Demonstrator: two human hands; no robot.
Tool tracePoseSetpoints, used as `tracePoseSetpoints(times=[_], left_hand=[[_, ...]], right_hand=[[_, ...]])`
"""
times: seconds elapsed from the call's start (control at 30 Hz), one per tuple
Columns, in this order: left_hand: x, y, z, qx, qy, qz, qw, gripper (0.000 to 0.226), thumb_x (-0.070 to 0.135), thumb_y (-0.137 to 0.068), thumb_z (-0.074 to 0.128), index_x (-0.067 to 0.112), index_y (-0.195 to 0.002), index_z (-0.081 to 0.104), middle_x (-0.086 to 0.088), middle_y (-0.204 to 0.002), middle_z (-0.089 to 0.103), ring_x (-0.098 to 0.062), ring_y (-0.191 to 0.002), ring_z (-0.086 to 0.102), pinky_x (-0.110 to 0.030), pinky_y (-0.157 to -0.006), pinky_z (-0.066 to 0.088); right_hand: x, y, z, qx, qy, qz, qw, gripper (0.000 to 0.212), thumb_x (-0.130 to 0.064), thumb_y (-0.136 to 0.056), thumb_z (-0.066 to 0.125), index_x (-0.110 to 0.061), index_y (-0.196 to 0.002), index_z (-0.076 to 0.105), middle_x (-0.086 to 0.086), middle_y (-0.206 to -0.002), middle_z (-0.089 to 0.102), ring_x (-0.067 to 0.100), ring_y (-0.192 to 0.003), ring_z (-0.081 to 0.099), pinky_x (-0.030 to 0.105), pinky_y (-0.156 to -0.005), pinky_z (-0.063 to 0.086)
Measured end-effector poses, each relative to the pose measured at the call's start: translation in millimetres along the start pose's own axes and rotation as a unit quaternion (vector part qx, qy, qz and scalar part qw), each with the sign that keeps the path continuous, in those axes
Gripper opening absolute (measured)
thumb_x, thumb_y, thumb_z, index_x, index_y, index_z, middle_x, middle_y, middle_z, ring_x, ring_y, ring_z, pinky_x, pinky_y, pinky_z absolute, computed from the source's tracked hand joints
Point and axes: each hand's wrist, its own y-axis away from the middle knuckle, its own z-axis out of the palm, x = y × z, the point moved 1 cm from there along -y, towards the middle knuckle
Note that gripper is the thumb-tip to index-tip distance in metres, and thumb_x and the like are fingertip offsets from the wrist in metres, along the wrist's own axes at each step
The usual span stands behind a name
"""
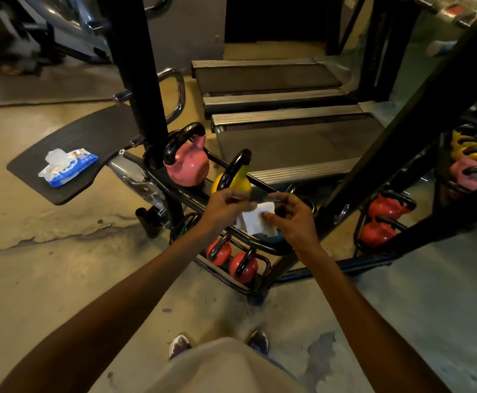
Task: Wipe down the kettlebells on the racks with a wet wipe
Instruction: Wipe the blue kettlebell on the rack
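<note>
- I see a worn, cracked concrete floor under my shoes.
- My left hand and right hand both pinch the white wet wipe over the black kettlebell rack.
- Red kettlebells sit low; yellow kettlebell and pink kettlebell higher.
- The wipes pack lies on a black footplate to the left.
- Treadmills stand beyond.

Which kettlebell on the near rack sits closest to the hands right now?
The yellow kettlebell on the top tier, just above the hands holding the wet wipe. The pink kettlebell sits further left; the red ones are on the bottom tier.
</note>
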Motion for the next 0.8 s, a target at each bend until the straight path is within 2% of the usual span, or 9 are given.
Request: tracePoseSetpoints(times=[0.07,0.2,0.3,0.4,0.47,0.53,0.63,0.73,0.8], left_hand=[[-3.8,2.6,3.9,0.018,-0.079,0.030,0.996,0.018,0.007,-0.084,0.085,0.016,-0.095,0.074,-0.005,-0.101,0.074,-0.019,-0.092,0.071,-0.032,-0.072,0.058],[-7.6,7.1,14.4,0.058,-0.091,0.051,0.993,0.014,0.006,-0.082,0.086,0.014,-0.086,0.074,-0.005,-0.090,0.075,-0.021,-0.081,0.074,-0.036,-0.066,0.062],[-5.9,8.2,22.3,0.034,-0.029,0.032,0.999,0.004,0.003,-0.093,0.074,0.005,-0.096,0.077,-0.015,-0.098,0.075,-0.030,-0.087,0.076,-0.038,-0.070,0.066],[1.8,8.9,25.5,0.044,0.061,-0.022,0.997,0.013,0.006,-0.099,0.064,-0.001,-0.100,0.075,-0.017,-0.098,0.078,-0.033,-0.092,0.077,-0.035,-0.072,0.065],[5.2,8.4,25.7,0.028,0.095,-0.037,0.994,0.018,0.008,-0.103,0.057,-0.001,-0.104,0.072,-0.012,-0.093,0.080,-0.028,-0.089,0.078,-0.030,-0.070,0.063],[6.9,8.7,25.9,0.002,0.103,-0.035,0.994,0.022,0.010,-0.106,0.052,-0.001,-0.108,0.071,-0.015,-0.095,0.079,-0.030,-0.090,0.078,-0.031,-0.073,0.063],[8.7,6.4,27.8,0.028,0.062,0.037,0.997,0.019,0.004,-0.105,0.053,-0.005,-0.109,0.069,-0.021,-0.094,0.077,-0.034,-0.087,0.077,-0.034,-0.073,0.064],[11.4,0.8,25.7,0.100,-0.078,0.177,0.976,0.011,0.001,-0.100,0.060,0.001,-0.103,0.071,-0.004,-0.088,0.075,-0.009,-0.080,0.073,-0.021,-0.070,0.058],[6.3,-2.4,25.7,0.095,-0.198,0.247,0.944,0.011,0.004,-0.098,0.063,0.011,-0.103,0.071,0.007,-0.094,0.072,-0.002,-0.088,0.069,-0.021,-0.076,0.057]], right_hand=[[4.4,-3.4,0.5,0.023,0.060,-0.026,0.998,0.042,-0.010,-0.087,0.082,-0.023,-0.122,0.064,-0.007,-0.111,0.072,0.003,-0.101,0.070,0.019,-0.082,0.060],[12.0,-6.6,4.8,0.070,0.160,-0.025,0.984,0.029,-0.021,-0.088,0.083,-0.020,-0.113,0.068,-0.007,-0.108,0.069,0.007,-0.098,0.067,0.015,-0.075,0.056],[13.4,-6.0,8.2,0.040,0.142,-0.019,0.989,0.024,-0.028,-0.089,0.082,-0.023,-0.107,0.067,-0.009,-0.103,0.069,0.006,-0.097,0.067,0.020,-0.078,0.057],[12.7,-3.3,7.4,0.000,0.116,-0.035,0.993,0.030,-0.035,-0.090,0.080,-0.022,-0.115,0.068,-0.010,-0.108,0.072,0.004,-0.101,0.069,0.021,-0.081,0.060],[10.2,0.1,5.6,-0.007,0.132,-0.042,0.990,0.034,-0.028,-0.090,0.081,-0.023,-0.119,0.064,-0.013,-0.110,0.068,0.000,-0.101,0.067,0.015,-0.077,0.059],[7.1,1.1,3.1,0.005,0.146,-0.054,0.988,0.035,-0.022,-0.093,0.078,-0.025,-0.122,0.060,-0.015,-0.109,0.064,-0.003,-0.099,0.067,0.013,-0.074,0.058],[0.2,2.9,-0.3,0.018,0.178,-0.115,0.977,0.030,-0.019,-0.097,0.073,-0.025,-0.125,0.064,-0.019,-0.108,0.065,-0.011,-0.094,0.065,0.012,-0.076,0.057],[-8.4,3.3,-7.2,0.046,0.232,-0.177,0.955,0.029,-0.004,-0.095,0.070,-0.016,-0.122,0.072,-0.004,-0.113,0.073,-0.004,-0.097,0.066,0.007,-0.082,0.054],[-15.3,-1.0,-12.4,0.072,0.273,-0.228,0.932,0.028,0.002,-0.096,0.066,-0.010,-0.119,0.074,0.005,-0.115,0.075,0.009,-0.106,0.070,0.018,-0.090,0.058]])
